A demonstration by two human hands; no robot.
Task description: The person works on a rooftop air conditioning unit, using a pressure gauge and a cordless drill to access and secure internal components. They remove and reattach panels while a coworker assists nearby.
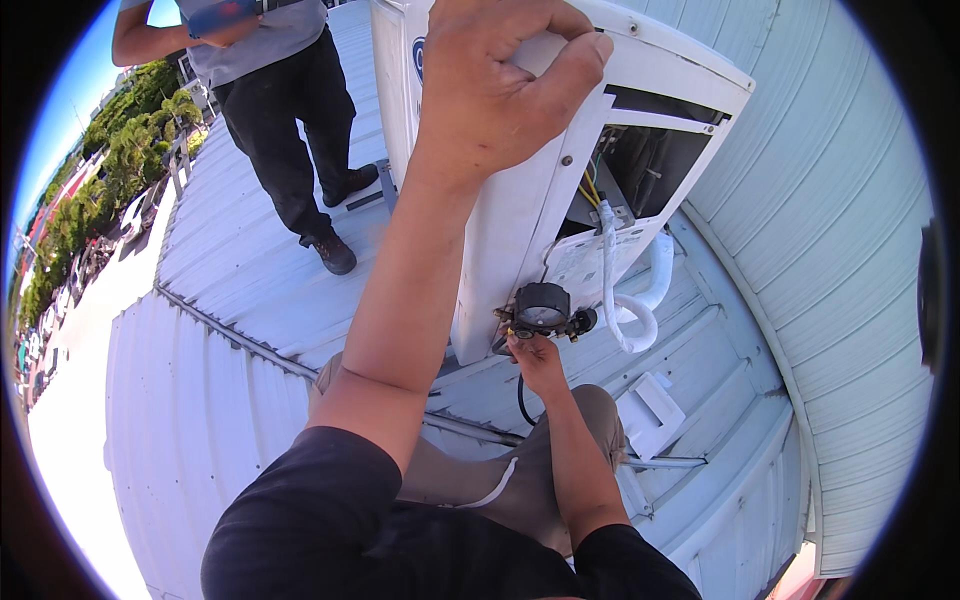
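- Already the service side of the white outdoor unit (520, 215) stands open, wires and white insulated pipe (612, 290) exposed; a white cover panel (652, 408) lies on the metal roof (240, 260).
- Low by the unit's base, the right hand (537, 358) curls its fingers under a black pressure gauge (541, 307) at the valves; the grip itself is hidden.
- Higher, the left hand (500, 75) is closed over the unit's top edge, arm stretched up.
- Further off, 1 other person (275, 90) stands.
- Seemingly the gauge is on; closing up remains.

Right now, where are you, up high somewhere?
Most likely on a building's rooftop: ribbed white metal roofing underfoot, a white outdoor air-conditioner unit with its side open, and treetops and a street far below.
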